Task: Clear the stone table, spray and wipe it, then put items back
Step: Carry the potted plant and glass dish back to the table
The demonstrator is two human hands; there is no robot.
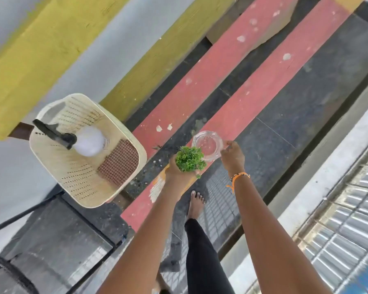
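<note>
My left hand (180,169) grips a small green leafy plant (189,159) from below, held in the air over the floor. My right hand (232,157) pinches the rim of a clear glass ashtray (207,145), held just beside the plant. To the left stands a cream plastic basket (117,185) holding a white spray bottle (88,141) with a black trigger head and a brown checked cloth (119,162). The stone table is not clearly in view.
The basket sits on a black metal-framed stool (57,234) with a dark glossy top. The floor has red and dark stone steps (238,66). My bare foot (197,203) is on the dark floor. A yellow-and-white wall is at left, a railing at right.
</note>
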